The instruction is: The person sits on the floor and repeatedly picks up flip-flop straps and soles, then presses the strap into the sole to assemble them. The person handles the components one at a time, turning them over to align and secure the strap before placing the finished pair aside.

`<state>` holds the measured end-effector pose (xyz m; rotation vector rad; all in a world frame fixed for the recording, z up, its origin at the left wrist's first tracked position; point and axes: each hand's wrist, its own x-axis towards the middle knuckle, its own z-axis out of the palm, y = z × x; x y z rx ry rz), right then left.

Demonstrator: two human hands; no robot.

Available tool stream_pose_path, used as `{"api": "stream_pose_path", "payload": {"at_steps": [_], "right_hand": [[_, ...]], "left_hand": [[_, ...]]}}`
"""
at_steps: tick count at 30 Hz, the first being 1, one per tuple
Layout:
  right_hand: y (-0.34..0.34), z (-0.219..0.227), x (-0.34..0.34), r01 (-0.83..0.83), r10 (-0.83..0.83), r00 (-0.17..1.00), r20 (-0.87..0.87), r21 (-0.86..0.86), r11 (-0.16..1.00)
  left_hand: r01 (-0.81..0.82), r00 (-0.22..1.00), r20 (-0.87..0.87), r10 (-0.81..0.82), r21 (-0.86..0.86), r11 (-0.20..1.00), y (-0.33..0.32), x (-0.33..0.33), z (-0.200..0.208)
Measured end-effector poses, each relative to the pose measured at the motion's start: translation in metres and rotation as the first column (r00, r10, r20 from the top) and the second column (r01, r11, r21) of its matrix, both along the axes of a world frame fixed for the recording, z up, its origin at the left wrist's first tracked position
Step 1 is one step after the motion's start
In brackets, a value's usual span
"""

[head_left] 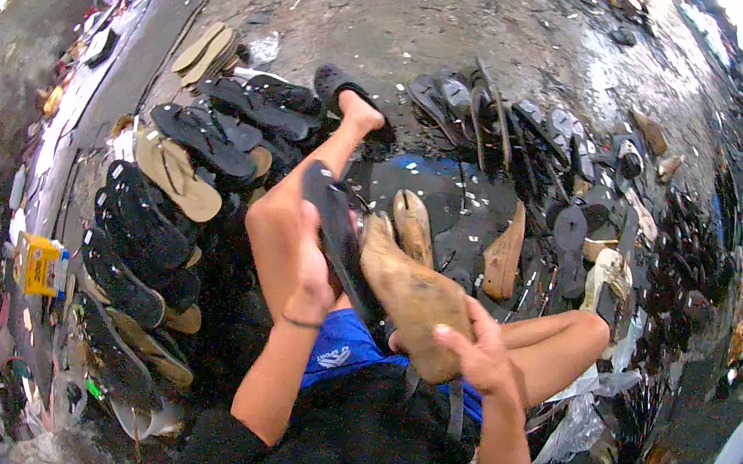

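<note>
Over my lap, my left hand (313, 267) is closed round a black sandal (335, 217), which stands on edge with its sole turned to the left. A worn wooden shoe last (414, 303) is gripped near its heel end by my right hand (480, 350). The toe end of the last reaches up to the sandal's inner side; the sandal hides whether they touch. Just beyond them, a second wooden last (413, 226) lies on a dark low surface (464, 183). Another wooden last (503, 253) lies farther right.
Rows of black sandals (204, 142) and a tan pair (176, 169) lie on the left. More dark sandals (480, 105) are clustered beyond and to the right. A yellow box (42, 265) stands at the far left. Clear plastic (580, 423) and scraps lie by my right knee.
</note>
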<state>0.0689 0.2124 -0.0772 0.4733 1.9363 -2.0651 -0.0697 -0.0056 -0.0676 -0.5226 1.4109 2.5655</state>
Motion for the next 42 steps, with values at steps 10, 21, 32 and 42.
{"api": "stream_pose_path", "payload": {"at_steps": [10,21,32,42], "right_hand": [[0.029,-0.032,-0.112,-0.072,0.131,0.941,-0.312,0.192,0.979],[-0.003,-0.084,-0.258,-0.381,0.518,0.822,-0.235,0.448,0.808],[0.093,-0.257,-0.364,-0.212,0.382,0.903,0.198,0.977,-0.005],[0.045,-0.194,-0.265,0.232,-0.304,0.932,-0.197,-0.321,0.919]], "left_hand": [[0.19,0.896,-0.119,-0.428,0.974,0.126,-0.016,0.039,-0.071],[0.075,0.972,-0.171,-0.162,-0.427,0.901,-0.079,0.024,0.006],[-0.161,0.97,-0.237,0.053,-0.79,-0.591,-0.272,-0.061,0.083],[-0.417,0.908,-0.401,-0.122,-0.891,-0.18,-0.141,-0.069,0.063]]}}
